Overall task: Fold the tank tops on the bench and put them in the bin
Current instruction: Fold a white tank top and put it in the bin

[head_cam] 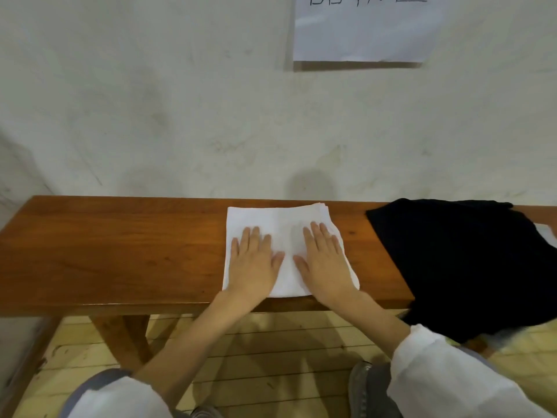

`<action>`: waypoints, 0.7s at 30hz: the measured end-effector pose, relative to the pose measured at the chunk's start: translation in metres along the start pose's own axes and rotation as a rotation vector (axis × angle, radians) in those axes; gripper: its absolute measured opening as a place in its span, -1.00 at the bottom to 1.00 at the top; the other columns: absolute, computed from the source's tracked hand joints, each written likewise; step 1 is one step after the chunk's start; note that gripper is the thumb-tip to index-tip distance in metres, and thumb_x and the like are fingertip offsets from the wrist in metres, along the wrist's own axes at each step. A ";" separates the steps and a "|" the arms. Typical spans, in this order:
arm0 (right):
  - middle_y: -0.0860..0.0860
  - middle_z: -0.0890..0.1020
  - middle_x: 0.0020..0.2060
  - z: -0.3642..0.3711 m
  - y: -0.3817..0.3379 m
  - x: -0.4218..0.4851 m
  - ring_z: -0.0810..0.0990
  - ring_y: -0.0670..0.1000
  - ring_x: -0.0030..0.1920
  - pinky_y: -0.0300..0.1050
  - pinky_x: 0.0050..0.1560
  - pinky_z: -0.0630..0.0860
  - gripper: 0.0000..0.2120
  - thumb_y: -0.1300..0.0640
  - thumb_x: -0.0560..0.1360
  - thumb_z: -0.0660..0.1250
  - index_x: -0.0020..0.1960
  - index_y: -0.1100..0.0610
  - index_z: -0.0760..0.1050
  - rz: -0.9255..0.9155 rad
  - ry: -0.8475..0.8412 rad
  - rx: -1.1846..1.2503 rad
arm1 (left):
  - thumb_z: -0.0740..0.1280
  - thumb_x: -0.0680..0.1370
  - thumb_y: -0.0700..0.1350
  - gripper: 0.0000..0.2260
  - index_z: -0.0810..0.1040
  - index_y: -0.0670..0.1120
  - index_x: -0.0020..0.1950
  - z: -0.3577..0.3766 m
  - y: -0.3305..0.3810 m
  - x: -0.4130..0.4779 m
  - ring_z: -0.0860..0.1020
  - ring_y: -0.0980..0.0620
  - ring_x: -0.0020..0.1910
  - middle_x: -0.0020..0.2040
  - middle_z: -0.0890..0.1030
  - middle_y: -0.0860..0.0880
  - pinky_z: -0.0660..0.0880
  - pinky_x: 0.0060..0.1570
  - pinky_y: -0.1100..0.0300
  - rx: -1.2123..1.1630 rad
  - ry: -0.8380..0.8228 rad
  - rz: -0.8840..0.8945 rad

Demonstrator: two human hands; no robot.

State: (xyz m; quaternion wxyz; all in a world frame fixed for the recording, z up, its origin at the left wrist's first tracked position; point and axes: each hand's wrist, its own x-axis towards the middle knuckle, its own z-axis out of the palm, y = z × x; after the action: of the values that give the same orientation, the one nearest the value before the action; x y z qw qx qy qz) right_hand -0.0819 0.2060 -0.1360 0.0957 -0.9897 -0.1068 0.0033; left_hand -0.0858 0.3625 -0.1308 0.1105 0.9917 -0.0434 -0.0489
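The white tank top [280, 217] lies folded square mid-tabletop [120, 251], reaching the front edge. The left hand [256, 262] and right hand [325, 260] press it flat, fingers straight. A black garment [467, 260], likely the next top, drapes unfolded over the right end. I see no bin.

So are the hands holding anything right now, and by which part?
Nothing is gripped. The left hand and right hand lie flat on the folded white top on the bench, one on each half.

Left grip [254, 262], right grip [325, 260], both flat
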 end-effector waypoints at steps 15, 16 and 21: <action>0.00 -0.18 0.55 0.001 0.016 -0.015 -0.21 0.09 0.54 0.12 0.49 -0.17 -0.20 -0.38 0.50 -0.12 0.55 0.06 -0.20 0.157 -0.261 0.041 | -0.21 0.53 0.31 -0.35 -0.11 0.06 0.57 0.014 -0.008 -0.011 -0.19 -0.08 0.54 0.58 -0.15 -0.03 -0.24 0.45 -0.12 0.050 -0.033 -0.002; 0.02 -0.09 0.55 -0.004 0.018 -0.011 -0.10 0.10 0.54 0.11 0.50 -0.08 -0.27 -0.29 0.55 0.05 0.55 0.07 -0.09 0.159 -0.253 0.130 | -0.06 0.59 0.28 -0.39 -0.05 0.03 0.57 0.012 -0.011 -0.009 -0.11 -0.07 0.55 0.58 -0.07 -0.03 -0.16 0.47 -0.09 -0.102 0.008 -0.006; 0.12 0.32 0.36 -0.023 0.036 -0.008 0.38 0.16 0.30 0.01 0.26 0.40 -0.50 0.08 0.53 0.30 0.41 0.16 0.26 0.461 0.023 0.447 | 0.23 0.60 0.04 -0.59 0.39 -0.16 0.36 -0.004 -0.038 -0.019 0.40 -0.11 0.28 0.31 0.42 -0.16 0.35 0.25 0.03 -0.401 0.375 -0.352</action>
State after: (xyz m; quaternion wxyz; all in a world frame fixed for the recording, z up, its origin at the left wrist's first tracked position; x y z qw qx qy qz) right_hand -0.0812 0.1659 -0.1199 0.3086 -0.9422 0.1249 0.0370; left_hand -0.1009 0.4018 -0.1334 0.2995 0.9342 0.1604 0.1088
